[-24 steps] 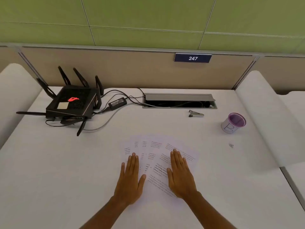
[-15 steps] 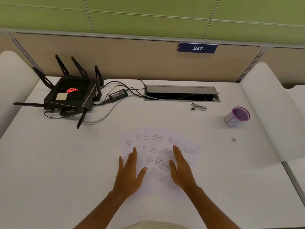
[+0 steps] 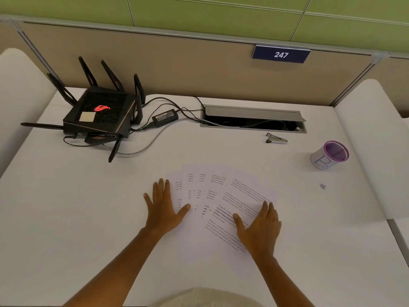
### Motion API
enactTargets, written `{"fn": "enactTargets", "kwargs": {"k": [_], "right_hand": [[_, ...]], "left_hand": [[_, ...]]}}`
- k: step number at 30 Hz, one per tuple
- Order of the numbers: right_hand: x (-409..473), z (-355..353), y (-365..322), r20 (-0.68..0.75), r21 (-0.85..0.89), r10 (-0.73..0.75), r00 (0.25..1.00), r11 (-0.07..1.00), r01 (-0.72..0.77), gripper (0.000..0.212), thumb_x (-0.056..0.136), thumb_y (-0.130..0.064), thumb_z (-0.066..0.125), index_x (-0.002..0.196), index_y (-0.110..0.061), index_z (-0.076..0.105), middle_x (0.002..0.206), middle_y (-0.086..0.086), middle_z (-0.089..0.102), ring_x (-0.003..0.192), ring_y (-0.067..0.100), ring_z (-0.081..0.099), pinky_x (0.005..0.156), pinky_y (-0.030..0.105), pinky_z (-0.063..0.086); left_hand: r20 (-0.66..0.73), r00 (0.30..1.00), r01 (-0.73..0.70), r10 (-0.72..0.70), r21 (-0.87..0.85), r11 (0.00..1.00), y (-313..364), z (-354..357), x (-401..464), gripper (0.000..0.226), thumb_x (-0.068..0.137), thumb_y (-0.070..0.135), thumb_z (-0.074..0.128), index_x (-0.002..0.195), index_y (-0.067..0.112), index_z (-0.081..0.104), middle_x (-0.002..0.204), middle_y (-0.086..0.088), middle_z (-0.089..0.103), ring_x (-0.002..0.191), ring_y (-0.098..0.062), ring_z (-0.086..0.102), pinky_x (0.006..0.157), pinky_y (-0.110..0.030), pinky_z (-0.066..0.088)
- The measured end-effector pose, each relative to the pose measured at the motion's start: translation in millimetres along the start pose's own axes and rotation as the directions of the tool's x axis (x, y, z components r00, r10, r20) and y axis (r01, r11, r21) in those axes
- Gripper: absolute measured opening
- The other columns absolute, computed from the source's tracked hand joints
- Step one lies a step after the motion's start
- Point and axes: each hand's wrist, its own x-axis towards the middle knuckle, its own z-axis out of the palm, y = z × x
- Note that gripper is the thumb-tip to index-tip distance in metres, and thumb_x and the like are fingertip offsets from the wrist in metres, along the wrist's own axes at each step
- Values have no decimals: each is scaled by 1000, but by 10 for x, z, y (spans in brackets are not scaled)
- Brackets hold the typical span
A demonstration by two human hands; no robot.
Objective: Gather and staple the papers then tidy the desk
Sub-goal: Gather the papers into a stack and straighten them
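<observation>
Several printed white papers (image 3: 221, 196) lie fanned out on the white desk (image 3: 66, 218) in front of me. My left hand (image 3: 162, 207) rests flat at the fan's left edge, fingers spread, thumb on the sheets. My right hand (image 3: 261, 229) lies flat on the fan's right side, fingers reaching the right edge of the top sheet. Neither hand holds anything. A small grey stapler (image 3: 276, 139) sits far beyond the papers, near the cable hatch, well out of both hands.
A black router (image 3: 99, 114) with antennas, its power brick (image 3: 164, 117) and cables fill the back left. An open cable hatch (image 3: 252, 118) lies at the back centre. A purple-rimmed cup (image 3: 329, 155) stands at the right, with a tiny scrap (image 3: 322, 186) nearer me.
Both hands have slid apart from the middle of the fan: the left to its left edge, the right to its right edge. The camera has tilted down slightly.
</observation>
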Motion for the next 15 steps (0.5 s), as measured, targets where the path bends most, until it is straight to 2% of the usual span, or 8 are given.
{"fn": "enactTargets", "kwargs": {"k": [4,11,13,15], "right_hand": [[-40,108,-5,106,-1,20,994,1000,-20,130,78,-90,47,163,-3,2,173,18,5,160,38,6,128,61,13],[21,179,-159,155,7,-117,981,993,117,129,78,-93,41,164,-7,-5,174,11,-2,162,30,-3,130,56,7],[32,190,-230,175,8,-138,975,990,139,128,80,-90,44,164,-7,-7,174,11,-5,162,29,-6,130,55,5],[33,206,-297,199,6,-162,967,986,164,127,81,-88,46,163,-8,-10,174,10,-8,161,28,-8,130,54,4]], "left_hand": [[68,997,-30,25,61,998,30,51,70,129,74,94,37,162,20,-22,172,-3,-26,159,-28,-26,122,-66,-17],[60,995,-81,77,63,995,68,107,111,136,60,106,10,159,21,-30,173,-3,-23,160,-27,-22,122,-62,-18],[61,995,-84,81,54,995,87,106,113,134,64,105,14,159,21,-30,174,-3,-22,160,-27,-20,123,-62,-16],[69,993,-97,94,41,994,113,105,103,131,73,98,31,159,20,-29,174,-3,-20,161,-28,-18,124,-63,-15]]}}
